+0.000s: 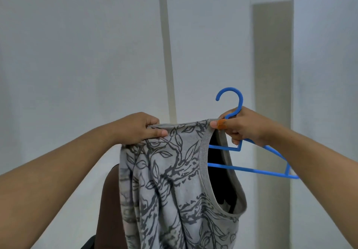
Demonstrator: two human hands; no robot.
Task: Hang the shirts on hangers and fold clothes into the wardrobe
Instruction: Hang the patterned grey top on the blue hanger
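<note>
A grey shirt (170,181) with a dark leaf print hangs in front of me, held up by its top edge. My left hand (139,127) grips the left shoulder of the shirt. My right hand (242,126) pinches the shirt's right shoulder by the neck opening and also holds a blue plastic hanger (251,169) below its hook. The hanger's left arm passes behind the collar and into the neck opening. Its right arm sticks out to the right, bare. An orange plaster is wrapped round my right thumb.
A pale wall (77,55) fills the background, with a beige vertical strip (168,55) in the middle and a tall grey panel (273,74) at the right. A dark brown shape (108,200) shows low behind the shirt.
</note>
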